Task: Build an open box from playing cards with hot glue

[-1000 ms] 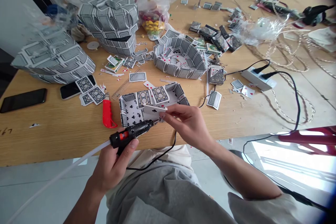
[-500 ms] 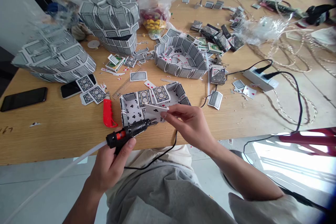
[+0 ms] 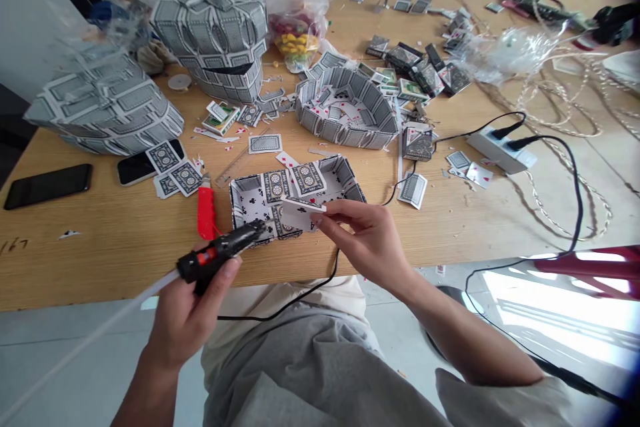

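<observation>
My left hand (image 3: 193,317) is wrapped round a black glue gun (image 3: 220,252), from whose back end a long white glue stick (image 3: 107,330) trails. The gun's nozzle points up and right, close to the card box. Between the thumb and fingers of my right hand (image 3: 367,237) is a folded playing card (image 3: 299,212) showing a club. The card is held above an open box made of playing cards (image 3: 249,203). Two patterned cards (image 3: 307,179) lie across this box's back side. My right fingers hide part of its right end.
A red utility knife (image 3: 205,210) lies left of the box, near two phones (image 3: 47,185). Behind stands a larger card tray (image 3: 345,130), with card-covered boxes (image 3: 215,33) at back left. A power strip (image 3: 501,149) and cords are on the right.
My left hand has drawn the glue gun left and down, away from the folded card. My right hand still holds the card in nearly the same place.
</observation>
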Tool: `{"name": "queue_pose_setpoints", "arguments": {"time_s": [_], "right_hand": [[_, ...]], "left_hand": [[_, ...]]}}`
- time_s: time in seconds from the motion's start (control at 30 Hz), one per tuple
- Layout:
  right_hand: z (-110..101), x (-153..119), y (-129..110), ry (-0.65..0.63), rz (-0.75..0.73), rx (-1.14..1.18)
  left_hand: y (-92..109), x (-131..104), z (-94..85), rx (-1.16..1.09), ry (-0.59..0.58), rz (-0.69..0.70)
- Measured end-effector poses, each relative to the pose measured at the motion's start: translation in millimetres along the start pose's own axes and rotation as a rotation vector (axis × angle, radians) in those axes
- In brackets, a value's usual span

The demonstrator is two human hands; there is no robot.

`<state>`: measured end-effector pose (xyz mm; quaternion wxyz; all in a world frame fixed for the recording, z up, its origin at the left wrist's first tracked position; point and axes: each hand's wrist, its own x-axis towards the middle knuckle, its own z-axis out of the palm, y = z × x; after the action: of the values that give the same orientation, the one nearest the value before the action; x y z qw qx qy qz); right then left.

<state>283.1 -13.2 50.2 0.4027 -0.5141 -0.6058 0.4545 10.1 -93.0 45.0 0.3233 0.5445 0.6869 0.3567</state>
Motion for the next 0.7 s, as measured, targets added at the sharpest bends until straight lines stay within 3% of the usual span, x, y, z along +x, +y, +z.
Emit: {"name": "queue_pose_setpoints", "arguments": {"time_s": [0.17,0.27,0.37,0.47,0.63,0.7], "right_hand": [[-9,-2,7,0.029,0.013,0.092],[-16,1,10,0.062,0.047,0.156],[-23,5,10,0.076,0.092,0.152],[-25,6,9,0.073,0.102,0.138],[-24,5,11,0.077,0.093,0.169],[-24,5,12,0.091,0.089,0.212]], "left_hand": [[-25,24,-37.9,-0.18,0.318,-0.29],[-48,40,-62.2,-0.116,0.432,-0.512],[-63,48,-76.4,0.009,0.364,-0.638],[-63,52,-82.2,0.157,0.279,-0.655],[-47,69,-87.3,0.799,0.04,-0.537],[-46,75,-89.8,0.986,-0.005,-0.484]]}}
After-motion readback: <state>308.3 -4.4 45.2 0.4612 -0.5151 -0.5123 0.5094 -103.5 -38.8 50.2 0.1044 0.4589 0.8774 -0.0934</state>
